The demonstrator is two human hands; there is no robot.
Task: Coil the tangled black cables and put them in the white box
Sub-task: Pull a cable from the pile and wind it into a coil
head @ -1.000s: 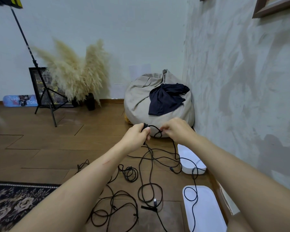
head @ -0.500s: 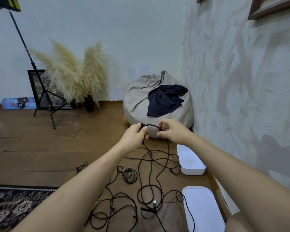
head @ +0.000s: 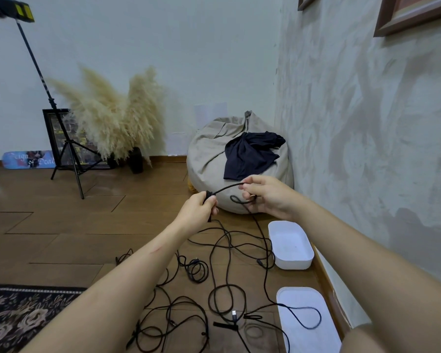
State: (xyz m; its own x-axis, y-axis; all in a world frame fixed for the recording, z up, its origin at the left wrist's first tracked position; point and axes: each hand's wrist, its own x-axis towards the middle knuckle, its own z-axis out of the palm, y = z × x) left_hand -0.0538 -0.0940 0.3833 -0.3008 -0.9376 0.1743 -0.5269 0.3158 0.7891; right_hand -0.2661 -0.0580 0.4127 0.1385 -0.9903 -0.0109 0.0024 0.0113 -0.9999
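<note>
Tangled black cables (head: 214, 296) sprawl over the wooden floor in front of me. My left hand (head: 197, 208) grips a small bundle of coiled cable, held up over the floor. My right hand (head: 267, 196) pinches the same cable a short way along; a taut stretch runs between the hands and a small loop hangs under the right fingers. From there the cable drops to the floor. The open white box (head: 290, 247) stands on the floor by the right wall, just below my right hand. One cable loop lies across the white lid (head: 306, 319).
A beige beanbag (head: 214, 154) with a dark cloth (head: 250, 154) on it sits in the corner behind my hands. A light stand (head: 69, 149), pampas grass (head: 112, 115) and a framed picture stand at the back left. A patterned rug (head: 18, 317) lies at lower left.
My hands have drawn apart, stretching a length of cable between them. The right hand rose slightly, and the loop on the lid has shifted.
</note>
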